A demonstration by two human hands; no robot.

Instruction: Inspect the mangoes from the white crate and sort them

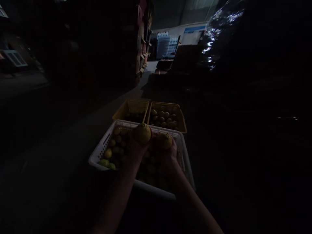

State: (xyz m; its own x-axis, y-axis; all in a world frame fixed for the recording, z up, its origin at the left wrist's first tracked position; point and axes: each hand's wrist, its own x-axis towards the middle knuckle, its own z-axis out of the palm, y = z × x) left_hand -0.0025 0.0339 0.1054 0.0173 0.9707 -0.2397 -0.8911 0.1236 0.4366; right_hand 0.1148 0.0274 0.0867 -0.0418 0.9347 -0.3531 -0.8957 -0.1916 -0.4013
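Observation:
In dim light my left hand (138, 146) holds a large yellow-green fruit (142, 132), which rests in its fingers above a white plastic basket (107, 125). Close on its right, my right hand (170, 156) grips a similar fruit (164, 141). Below both hands the basket contains several smaller yellow fruits (118, 139), with green ones (104, 162) at its near left corner. My forearms cover part of the basket's middle.
Behind the white basket stand two yellow crates, the left one (119, 112) with dark contents low inside, the right one (181, 122) with several fruits. Stacked boxes (141, 48) rise beyond on the left; shiny wrapped material (212, 42) is at the right.

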